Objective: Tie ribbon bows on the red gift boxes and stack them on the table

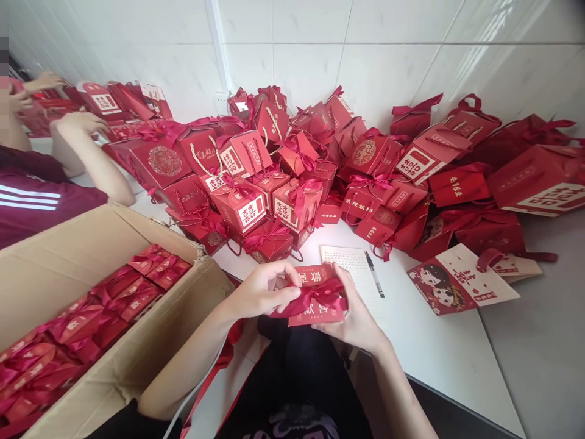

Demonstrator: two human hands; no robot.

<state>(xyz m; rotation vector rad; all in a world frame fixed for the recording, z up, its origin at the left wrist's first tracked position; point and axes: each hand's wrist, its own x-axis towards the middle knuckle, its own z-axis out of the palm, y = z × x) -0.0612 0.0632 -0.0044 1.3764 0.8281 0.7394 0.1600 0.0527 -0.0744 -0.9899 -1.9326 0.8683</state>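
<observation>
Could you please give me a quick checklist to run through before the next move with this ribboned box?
1. Box held by both hands: ok.
2. Left hand on the ribbon: ok.
3. Right hand supports the box's right end: ok.
4. Ribbon tied tight: cannot tell.
5. Carton open, with red boxes inside: ok.
6. Pen and paper apart from the box: ok.

Matt card box (315,296), seemingly satin ribbon (320,297)

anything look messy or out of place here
The red gift boxes on the white table lie in a jumbled heap, many tipped over. One red bag lies flat near the pen.
</observation>
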